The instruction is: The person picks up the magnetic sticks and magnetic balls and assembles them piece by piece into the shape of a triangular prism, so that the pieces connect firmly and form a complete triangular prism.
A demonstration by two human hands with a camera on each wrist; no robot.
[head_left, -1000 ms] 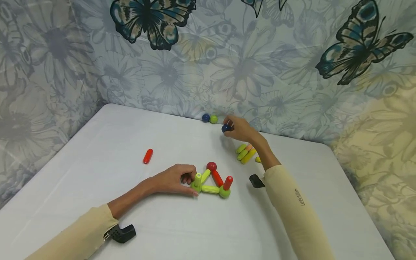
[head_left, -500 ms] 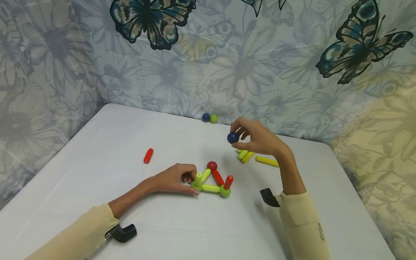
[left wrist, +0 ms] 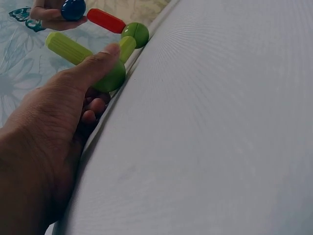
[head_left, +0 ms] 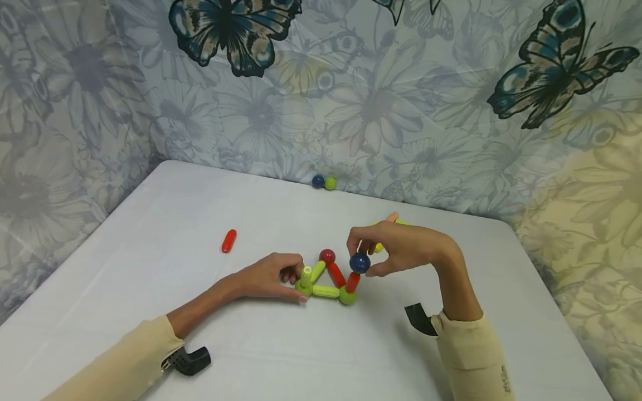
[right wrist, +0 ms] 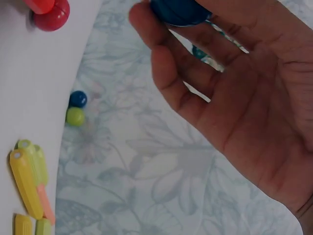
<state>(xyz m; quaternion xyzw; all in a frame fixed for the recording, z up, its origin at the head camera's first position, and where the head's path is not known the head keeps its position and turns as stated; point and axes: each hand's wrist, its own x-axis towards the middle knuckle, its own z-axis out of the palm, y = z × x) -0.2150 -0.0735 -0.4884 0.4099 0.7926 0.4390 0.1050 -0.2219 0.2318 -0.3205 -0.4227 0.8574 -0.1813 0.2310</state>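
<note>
A triangle of rods and balls lies on the table, with a red ball (head_left: 327, 256) at its far corner and green balls at the two near corners. My left hand (head_left: 271, 277) grips the left green ball (left wrist: 111, 78), from which a lime rod (head_left: 306, 275) stands up. Between thumb and fingers my right hand (head_left: 401, 248) pinches a blue ball (head_left: 359, 263). That ball is right at the top of the red rod (head_left: 353, 282) rising from the right green ball (head_left: 348, 296). In the left wrist view a small gap shows between ball and rod tip.
A loose red rod (head_left: 229, 240) lies left of the triangle. Another blue ball (head_left: 318, 181) and a green ball (head_left: 330, 183) sit at the table's far edge by the patterned cloth. Several yellow, lime and orange rods (right wrist: 27, 181) lie behind my right hand, partly hidden in the head view.
My right hand has carried the blue ball from near the far edge toward me, down to the upright red rod. The left hand and the triangle have stayed in place.
</note>
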